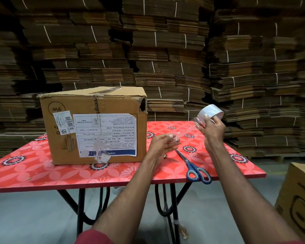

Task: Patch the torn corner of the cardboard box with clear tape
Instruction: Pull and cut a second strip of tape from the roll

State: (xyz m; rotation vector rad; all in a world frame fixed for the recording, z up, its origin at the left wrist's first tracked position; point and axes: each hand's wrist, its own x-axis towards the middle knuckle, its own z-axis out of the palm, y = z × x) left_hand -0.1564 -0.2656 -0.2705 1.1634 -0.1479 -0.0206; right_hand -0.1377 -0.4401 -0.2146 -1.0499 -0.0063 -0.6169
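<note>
Meanwhile, right hand (213,129) fingers around tape roll (210,113), left hand (163,144) fingers pinching its strip (187,133).

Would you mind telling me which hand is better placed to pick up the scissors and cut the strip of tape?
Left, probably. The left hand only pinches the free end of the clear strip, just above the scissors on the table. The right hand grips the tape roll, held higher up.
</note>
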